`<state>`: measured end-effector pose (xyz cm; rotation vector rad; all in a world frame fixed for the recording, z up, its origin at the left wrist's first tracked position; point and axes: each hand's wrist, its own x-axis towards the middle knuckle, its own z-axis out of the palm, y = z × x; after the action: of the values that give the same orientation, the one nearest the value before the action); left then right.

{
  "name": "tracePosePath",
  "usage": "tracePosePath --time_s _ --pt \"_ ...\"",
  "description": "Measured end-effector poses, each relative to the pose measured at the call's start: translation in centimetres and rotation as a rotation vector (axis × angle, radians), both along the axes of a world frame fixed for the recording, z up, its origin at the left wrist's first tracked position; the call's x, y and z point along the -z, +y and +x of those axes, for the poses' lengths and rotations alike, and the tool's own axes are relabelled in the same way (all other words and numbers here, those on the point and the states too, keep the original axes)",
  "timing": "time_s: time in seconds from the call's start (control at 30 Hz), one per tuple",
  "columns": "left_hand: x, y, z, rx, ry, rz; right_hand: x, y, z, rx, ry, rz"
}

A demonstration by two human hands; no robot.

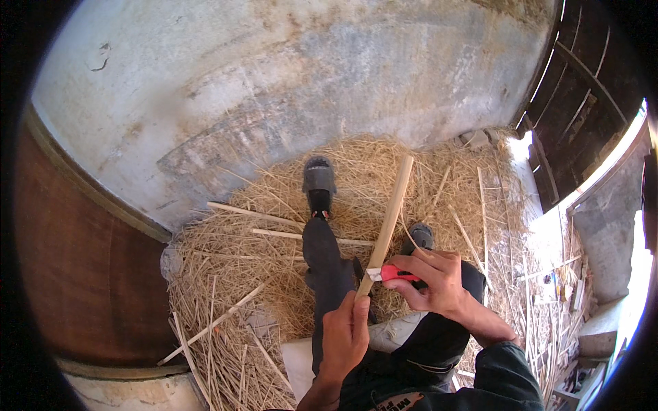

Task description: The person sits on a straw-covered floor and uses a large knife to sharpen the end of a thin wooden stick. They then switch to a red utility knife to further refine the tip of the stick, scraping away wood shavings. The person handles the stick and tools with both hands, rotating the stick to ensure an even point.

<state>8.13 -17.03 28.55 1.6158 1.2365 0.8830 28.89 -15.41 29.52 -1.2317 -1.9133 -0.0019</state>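
Note:
A long, pale strip of bamboo or wood (392,216) slants up and away from me between my legs. My left hand (345,335) is closed round its near end, with the thumb lying along it. In my right hand (435,281) is a red-handled utility knife (392,273), its fingers wrapped round the handle. The knife's pale front end touches the strip just beyond my left hand; the cutting edge itself cannot be made out. A thin curled sliver arches between the strip and my right hand.
Straw-like shavings (363,161) cover the floor around my shoes (319,178). Several loose strips (219,322) lie on both sides. A stained wall (274,89) stands ahead, a brown panel (96,260) at the left, and a dark slatted door (576,89) at the far right.

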Motion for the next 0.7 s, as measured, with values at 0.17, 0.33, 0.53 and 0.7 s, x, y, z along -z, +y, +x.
tracePosePath --time_s 0.17,0.33,0.53,0.7 --pt "0.8 -0.6 -0.2 0.027 0.014 -0.024 -0.1 0.5 0.9 0.077 0.004 0.047" --pt "0.9 -0.9 -0.4 0.015 0.023 0.001 -0.7 0.8 1.3 0.082 -0.060 0.077" --pt "0.9 -1.3 -1.1 0.018 0.057 -0.024 -2.3 1.7 1.9 0.116 -0.067 0.087" --pt "1.2 -2.2 -2.0 0.035 0.033 -0.077 -4.6 2.6 2.9 0.175 -0.024 0.106"
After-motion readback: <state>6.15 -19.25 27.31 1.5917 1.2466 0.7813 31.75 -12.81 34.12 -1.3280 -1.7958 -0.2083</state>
